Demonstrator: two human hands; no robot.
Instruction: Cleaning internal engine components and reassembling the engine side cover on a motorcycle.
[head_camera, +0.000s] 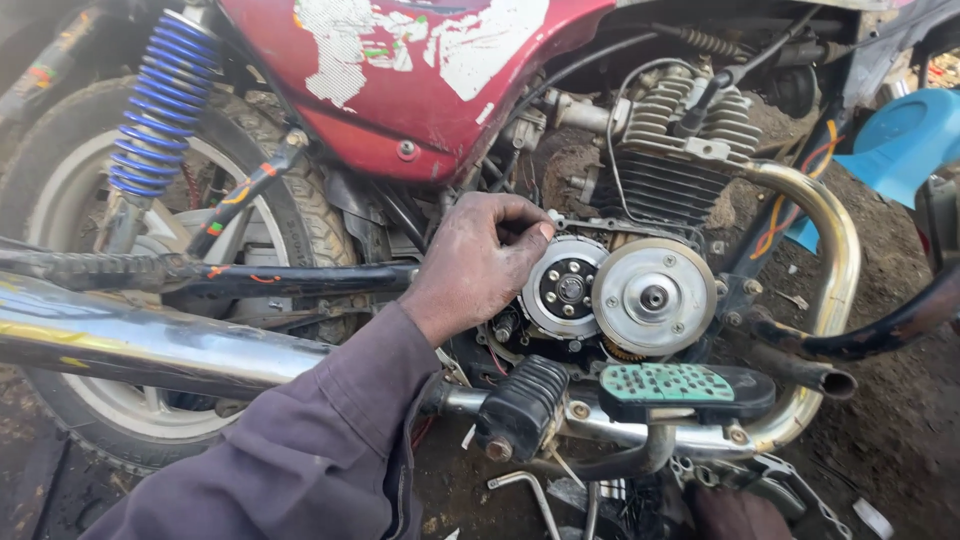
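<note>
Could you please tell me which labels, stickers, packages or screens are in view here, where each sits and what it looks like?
Peeling white sticker with red and green flecks: upper left of the red side panel, ragged-edged.
Second torn white sticker patch: top centre of that panel, irregular.
No packages, signs or screens in view.

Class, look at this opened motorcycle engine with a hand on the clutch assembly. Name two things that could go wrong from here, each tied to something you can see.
1. The left hand grips the clutch assembly with grimy fingers, so dirt may get into the open engine.
2. The ground below is loose soil with a bent tool lying on it, so a dropped small part could easily get lost.
</note>
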